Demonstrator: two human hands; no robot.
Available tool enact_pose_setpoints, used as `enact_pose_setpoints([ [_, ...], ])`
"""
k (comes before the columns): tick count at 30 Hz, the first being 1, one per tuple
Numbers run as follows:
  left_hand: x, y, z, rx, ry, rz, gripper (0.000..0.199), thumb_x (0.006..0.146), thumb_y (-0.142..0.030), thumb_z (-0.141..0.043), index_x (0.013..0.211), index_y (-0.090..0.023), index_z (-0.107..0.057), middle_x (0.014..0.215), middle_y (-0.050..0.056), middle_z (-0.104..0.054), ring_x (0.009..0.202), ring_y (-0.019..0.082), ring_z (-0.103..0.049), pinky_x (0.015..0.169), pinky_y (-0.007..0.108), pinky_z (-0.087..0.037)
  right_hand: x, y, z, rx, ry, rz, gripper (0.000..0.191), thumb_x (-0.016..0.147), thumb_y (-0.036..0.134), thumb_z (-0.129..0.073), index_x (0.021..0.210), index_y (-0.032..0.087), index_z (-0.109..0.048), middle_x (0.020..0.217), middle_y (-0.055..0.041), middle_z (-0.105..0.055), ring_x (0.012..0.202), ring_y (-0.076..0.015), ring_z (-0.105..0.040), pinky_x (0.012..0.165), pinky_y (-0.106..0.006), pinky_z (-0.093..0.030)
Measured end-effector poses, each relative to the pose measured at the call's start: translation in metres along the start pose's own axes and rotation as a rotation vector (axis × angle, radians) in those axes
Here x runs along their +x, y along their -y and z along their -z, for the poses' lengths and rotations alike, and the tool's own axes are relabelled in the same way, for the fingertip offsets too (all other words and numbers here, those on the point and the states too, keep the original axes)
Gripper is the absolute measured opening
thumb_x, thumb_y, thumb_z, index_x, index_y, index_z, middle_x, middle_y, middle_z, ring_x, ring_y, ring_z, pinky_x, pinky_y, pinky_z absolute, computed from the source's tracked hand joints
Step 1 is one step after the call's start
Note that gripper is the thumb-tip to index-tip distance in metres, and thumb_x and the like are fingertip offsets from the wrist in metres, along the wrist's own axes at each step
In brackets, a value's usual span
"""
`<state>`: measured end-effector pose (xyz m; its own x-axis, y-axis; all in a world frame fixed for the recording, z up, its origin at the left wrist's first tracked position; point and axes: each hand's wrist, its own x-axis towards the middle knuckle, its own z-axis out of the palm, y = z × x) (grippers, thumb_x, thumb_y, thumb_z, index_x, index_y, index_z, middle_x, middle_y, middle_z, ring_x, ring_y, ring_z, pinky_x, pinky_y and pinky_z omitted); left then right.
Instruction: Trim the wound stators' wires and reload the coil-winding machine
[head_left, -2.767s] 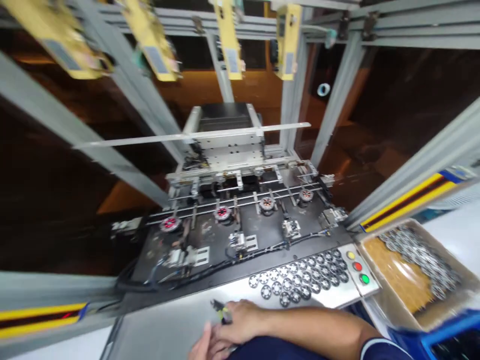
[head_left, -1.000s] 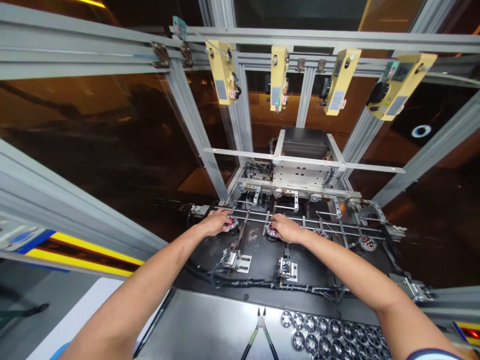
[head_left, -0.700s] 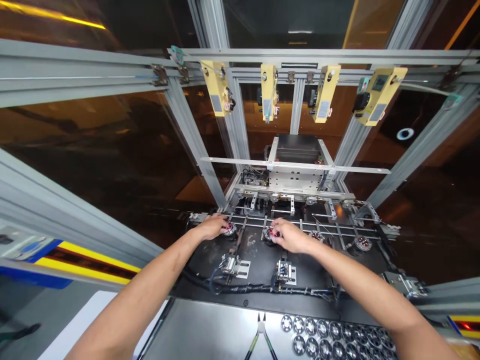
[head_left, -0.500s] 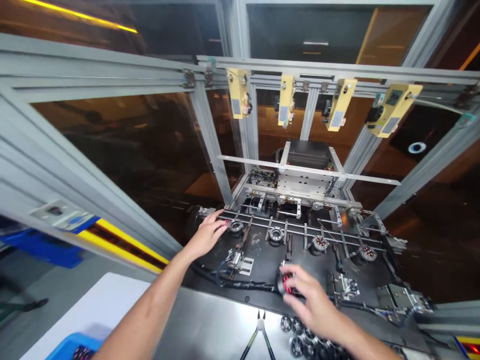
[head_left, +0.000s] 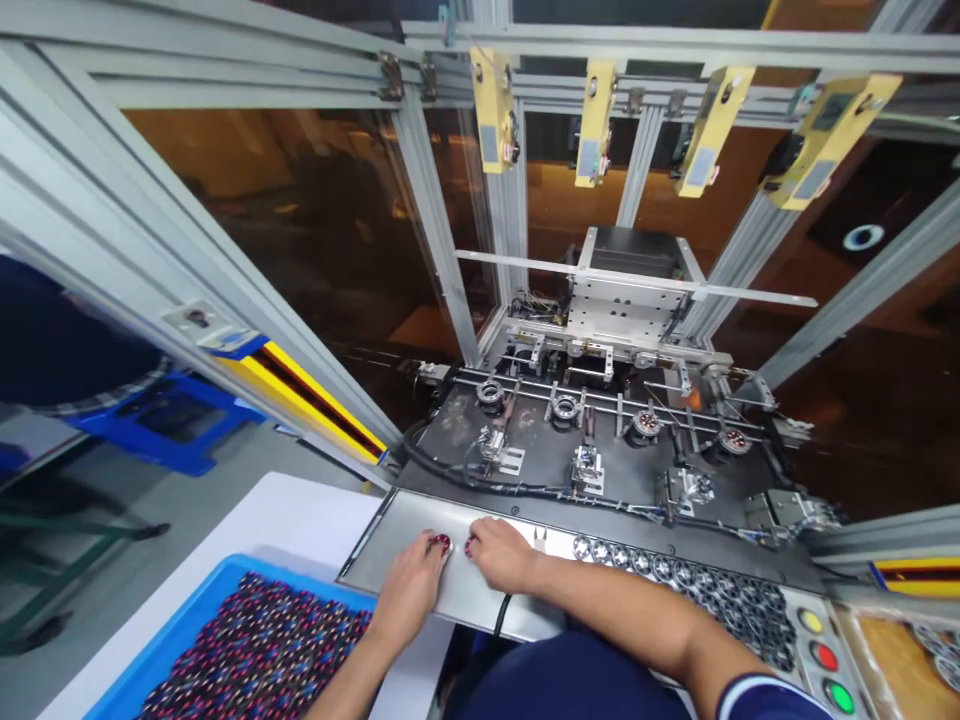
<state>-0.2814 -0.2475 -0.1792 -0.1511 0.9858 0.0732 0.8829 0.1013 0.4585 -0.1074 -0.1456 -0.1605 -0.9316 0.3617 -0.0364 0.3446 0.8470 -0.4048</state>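
Note:
Both hands are low over the bare metal ledge in front of the machine. My left hand has its fingers closed round a small red and dark part. A short way to the right, my right hand is closed on another small red part, mostly covered by the fingers. The two parts are apart. Pliers lie just right of my right hand, partly hidden by the forearm. Many dark ring parts are spread on the ledge farther right.
A blue tray full of small red and dark parts stands at lower left. The machine plate behind bears several round holders, under yellow units. Coloured buttons sit at lower right.
Both hands have come back from the machine plate to the metal ledge, each now with a red part. The view has tilted down, showing the blue tray and more ring parts.

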Motion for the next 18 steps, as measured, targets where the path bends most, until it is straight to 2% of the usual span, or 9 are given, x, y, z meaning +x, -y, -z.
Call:
enact_pose_setpoints([
  [3, -0.002, -0.006, -0.018, 0.033, -0.049, -0.024, 0.036, 0.091, -0.038, -0.037, 0.09, -0.028, -0.072, 0.103, 0.017, -0.072, 0.092, 0.038, -0.074, 0.079, 0.058, -0.06, 0.005, 0.008, 0.01, -0.086, -0.003, 0.007, 0.023, 0.096, 0.031, -0.062, 0.111, 0.014, -0.064, 0.11, -0.0065, -0.067, 0.096, -0.0195, -0.066, 0.083, -0.039, -0.058],
  [5, -0.001, -0.004, -0.016, 0.031, -0.073, -0.065, 0.033, 0.088, -0.042, -0.04, 0.086, -0.032, -0.072, 0.102, 0.016, -0.072, 0.092, 0.039, -0.074, 0.079, 0.056, -0.061, -0.016, 0.008, 0.031, -0.12, -0.035, 0.01, 0.018, 0.096, 0.029, -0.061, 0.106, 0.014, -0.065, 0.107, -0.0063, -0.067, 0.097, -0.0194, -0.066, 0.082, -0.037, -0.057],
  [8, 0.011, -0.01, 0.014, 0.005, -0.107, -0.149, 0.029, 0.084, -0.051, -0.044, 0.088, -0.037, -0.07, 0.104, 0.012, -0.072, 0.096, 0.04, -0.074, 0.083, 0.056, -0.061, -0.081, -0.013, 0.085, -0.156, -0.109, -0.016, 0.017, 0.097, 0.031, -0.058, 0.103, 0.017, -0.066, 0.115, -0.0083, -0.068, 0.107, -0.0197, -0.063, 0.087, -0.032, -0.055],
  [10, 0.035, -0.032, 0.046, -0.026, -0.144, -0.224, 0.03, 0.084, -0.055, -0.048, 0.098, -0.037, -0.067, 0.11, 0.011, -0.071, 0.101, 0.038, -0.072, 0.089, 0.058, -0.059, -0.138, -0.043, 0.129, -0.198, -0.159, -0.114, 0.021, 0.099, 0.032, -0.054, 0.109, 0.018, -0.066, 0.123, -0.0106, -0.066, 0.115, -0.0205, -0.06, 0.095, -0.034, -0.053],
  [12, 0.073, -0.075, 0.078, -0.069, -0.144, -0.367, 0.029, 0.086, -0.048, -0.056, 0.112, -0.036, -0.064, 0.123, 0.009, -0.068, 0.112, 0.033, -0.068, 0.102, 0.054, -0.053, -0.196, -0.085, 0.174, -0.264, -0.213, -0.294, 0.025, 0.1, 0.028, -0.049, 0.113, 0.014, -0.065, 0.126, -0.0158, -0.063, 0.12, -0.0244, -0.057, 0.104, -0.042, -0.048],
  [14, 0.123, -0.133, 0.095, -0.051, -0.147, -0.516, 0.03, 0.09, -0.046, -0.054, 0.115, -0.032, -0.064, 0.125, 0.009, -0.068, 0.118, 0.03, -0.064, 0.109, 0.05, -0.047, -0.244, -0.133, 0.212, -0.33, -0.24, -0.482, 0.026, 0.101, 0.026, -0.049, 0.116, 0.01, -0.063, 0.127, -0.0183, -0.061, 0.121, -0.0275, -0.056, 0.105, -0.049, -0.046],
  [16, 0.18, -0.194, 0.09, 0.083, 0.025, -0.634, 0.035, 0.094, -0.045, -0.05, 0.12, -0.025, -0.064, 0.131, 0.013, -0.064, 0.126, 0.031, -0.058, 0.112, 0.051, -0.042, -0.278, -0.178, 0.238, -0.37, -0.218, -0.624, 0.025, 0.098, 0.029, -0.059, 0.117, 0.014, -0.063, 0.125, -0.0121, -0.062, 0.115, -0.0257, -0.06, 0.1, -0.049, -0.049],
  [17, 0.207, -0.222, 0.078, 0.175, 0.162, -0.673, 0.038, 0.095, -0.041, -0.051, 0.125, -0.02, -0.062, 0.138, 0.017, -0.059, 0.133, 0.033, -0.052, 0.113, 0.054, -0.039, -0.29, -0.197, 0.244, -0.381, -0.201, -0.68, 0.026, 0.097, 0.031, -0.061, 0.117, 0.015, -0.063, 0.126, -0.0117, -0.062, 0.114, -0.0248, -0.061, 0.099, -0.048, -0.051],
  [18, 0.232, -0.246, 0.061, 0.203, 0.233, -0.706, 0.038, 0.092, -0.036, -0.057, 0.125, -0.018, -0.062, 0.141, 0.019, -0.056, 0.137, 0.036, -0.047, 0.112, 0.056, -0.038, -0.3, -0.213, 0.248, -0.386, -0.182, -0.729, 0.028, 0.096, 0.032, -0.062, 0.118, 0.015, -0.063, 0.126, -0.0112, -0.062, 0.112, -0.0242, -0.062, 0.097, -0.046, -0.052],
])
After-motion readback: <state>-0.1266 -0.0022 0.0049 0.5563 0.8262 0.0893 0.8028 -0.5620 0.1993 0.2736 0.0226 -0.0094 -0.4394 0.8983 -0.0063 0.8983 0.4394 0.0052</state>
